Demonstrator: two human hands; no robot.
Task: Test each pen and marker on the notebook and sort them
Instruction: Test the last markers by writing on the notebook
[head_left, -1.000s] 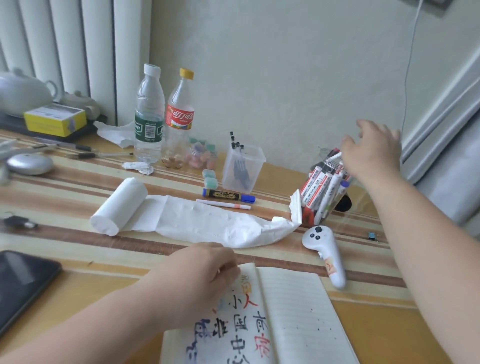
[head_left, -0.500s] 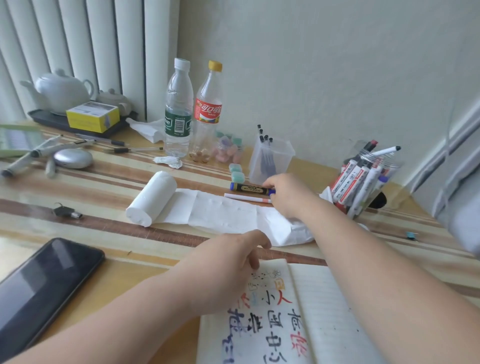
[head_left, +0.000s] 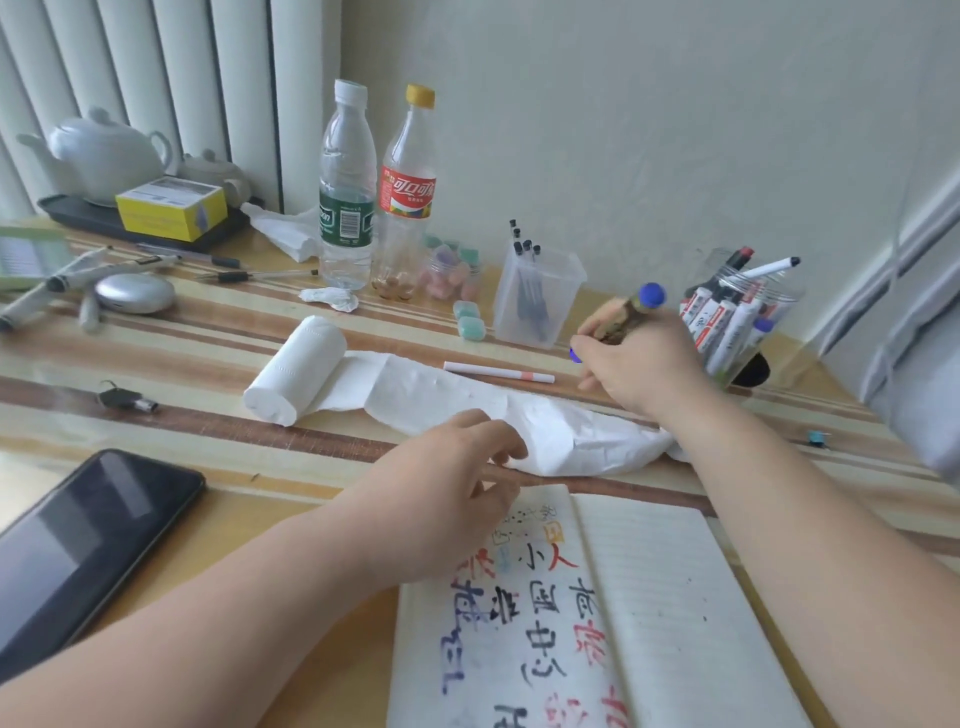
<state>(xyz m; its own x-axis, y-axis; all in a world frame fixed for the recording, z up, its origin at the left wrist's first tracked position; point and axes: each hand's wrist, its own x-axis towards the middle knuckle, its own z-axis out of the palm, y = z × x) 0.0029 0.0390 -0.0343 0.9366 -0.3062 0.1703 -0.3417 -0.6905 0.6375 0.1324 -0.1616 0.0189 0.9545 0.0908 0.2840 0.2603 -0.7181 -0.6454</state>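
Note:
My right hand (head_left: 641, 364) grips a dark marker with blue ends (head_left: 631, 314), lifted off the table and blurred. My left hand (head_left: 447, 499) rests with loosely curled fingers on the top left corner of the open notebook (head_left: 649, 597), whose left page carries coloured writing. A thin white pen (head_left: 498, 372) lies on the table just left of my right hand. A clear jar of markers (head_left: 732, 317) stands at the right, a clear cup of dark pens (head_left: 535, 296) behind the thin pen.
An unrolled paper roll (head_left: 415, 395) lies across the middle. Two bottles (head_left: 374, 192) stand at the back, with a teapot (head_left: 104, 150), a yellow box (head_left: 171, 208), loose pens (head_left: 78, 275) and a silver case (head_left: 135, 293) at the left. A phone (head_left: 78, 545) and a key (head_left: 124, 400) lie near left.
My right hand went from the marker jar to the blue-ended marker on the table, and has now picked it up. My left hand stayed on the notebook.

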